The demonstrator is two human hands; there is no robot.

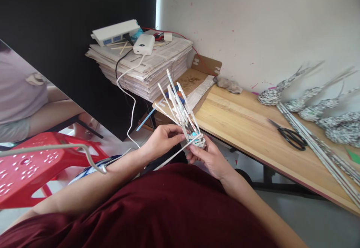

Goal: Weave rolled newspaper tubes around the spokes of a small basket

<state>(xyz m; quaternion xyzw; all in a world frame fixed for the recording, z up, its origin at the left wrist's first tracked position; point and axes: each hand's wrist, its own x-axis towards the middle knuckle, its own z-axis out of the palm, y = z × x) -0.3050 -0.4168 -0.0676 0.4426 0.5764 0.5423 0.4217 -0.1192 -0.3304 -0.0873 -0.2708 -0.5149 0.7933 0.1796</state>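
Observation:
I hold a small woven piece of rolled newspaper sticks [184,114] in front of my chest, its loose sticks fanning up and to the left. My left hand [160,141] pinches the sticks near the woven base. My right hand [209,156] cups the woven base from below, fingers wrapped round it. One long paper stick [171,157] trails down and left from the base across my lap. The very bottom of the weave is hidden by my fingers.
A wooden table [242,124] on the right carries black scissors [291,135], a bundle of long paper sticks [317,146] and several finished woven pieces [315,105]. A newspaper stack [146,66] with a power bank [144,44] stands behind. A red plastic stool [30,165] and a seated person are at left.

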